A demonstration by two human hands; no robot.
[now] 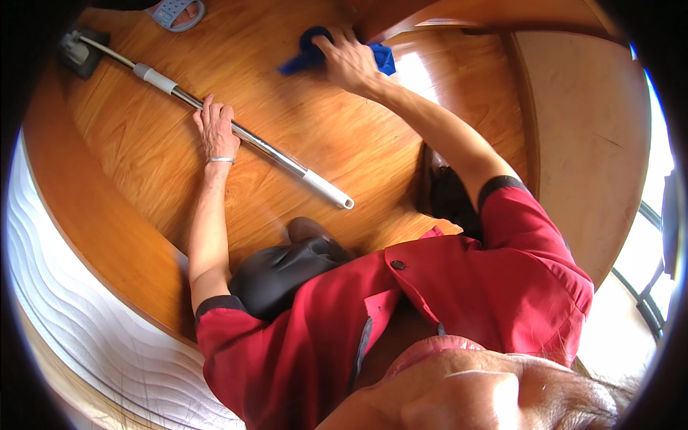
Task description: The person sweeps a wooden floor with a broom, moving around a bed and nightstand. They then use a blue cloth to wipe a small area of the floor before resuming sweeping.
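My left hand (217, 128) rests on the metal part of a telescopic pole (269, 152) that lies across the wood-look floor (322, 126). Whether its fingers close around the pole cannot be told. A dark, flat mop-like head (80, 52) is at the pole's far left end, and a white grip with a hanging hole is at the near end. Under my right hand (352, 62), a blue cloth (382, 58) is bunched against the floor. The cloth shows on both sides of the hand, and its left part is blurred. The palm is hidden.
At the top left is a foot in a light blue slipper (180, 13). A wooden baseboard (107, 199) curves along the left, beside a white wavy-patterned surface (80, 301). A pale wooden panel (586, 140) stands at the right. Wooden furniture (398, 16) juts in at the top.
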